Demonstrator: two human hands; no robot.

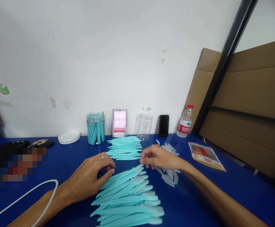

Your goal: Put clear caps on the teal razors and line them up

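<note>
Turquoise eyebrow razors (128, 201) lie in an overlapping row nearest me, clear caps over their right-hand ends. My left hand (92, 173), with a ring on one finger, is beside the far left part of this row. Its fingers are bent, with a small gap to the thumb and nothing visible between them. In a pinch, my right hand (158, 157) meets the capped end of the farthest razor in the row; its fingertips partly hide the contact. Behind both hands lies a second stack of turquoise razors (125, 148). Loose clear caps (168, 178) lie under and beside my right hand.
Along the wall stand a jar of turquoise razors (96, 129), a pixelated card (119, 123), a clear jar (144, 126), a black phone-like object (164, 125) and a water bottle (185, 121). A white lid (68, 138), a packet (207, 156) and a white cable (23, 197) are nearby.
</note>
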